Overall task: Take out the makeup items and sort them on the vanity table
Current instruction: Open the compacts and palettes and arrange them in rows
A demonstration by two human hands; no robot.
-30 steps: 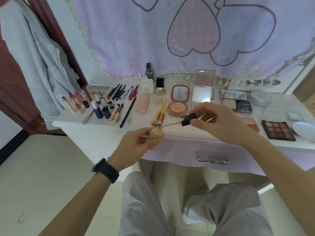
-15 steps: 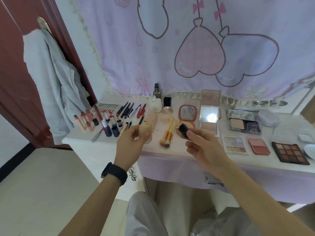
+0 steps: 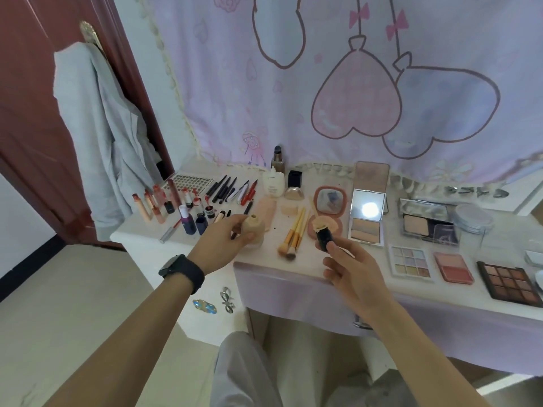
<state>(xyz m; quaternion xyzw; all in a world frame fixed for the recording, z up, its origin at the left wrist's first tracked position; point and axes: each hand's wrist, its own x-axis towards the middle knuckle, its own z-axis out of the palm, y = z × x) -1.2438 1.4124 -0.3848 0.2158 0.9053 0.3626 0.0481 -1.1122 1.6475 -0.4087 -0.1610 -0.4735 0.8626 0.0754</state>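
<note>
My left hand [image 3: 226, 239] grips a small beige foundation bottle [image 3: 254, 229] with its neck open, just above the vanity table [image 3: 264, 259]. My right hand [image 3: 346, 265] pinches the bottle's black cap [image 3: 323, 237] over the table, to the right of the yellow-handled brushes [image 3: 293, 233]. Lipsticks and small bottles [image 3: 176, 207] stand grouped at the left, dark pencils [image 3: 226, 188] behind them. Compacts and a mirror [image 3: 368, 208] lie in the middle, eyeshadow palettes [image 3: 411, 261] and a blush [image 3: 454, 267] to the right.
A dark brown palette [image 3: 509, 282] lies near the right front edge. A grey jacket [image 3: 100, 148] hangs on the red door [image 3: 35, 113] at left. The pink heart curtain [image 3: 352, 83] covers the wall behind. My knees are under the table.
The cap with its applicator has come out of the bottle and my hands have moved apart and forward over the table. The view has tilted upward.
</note>
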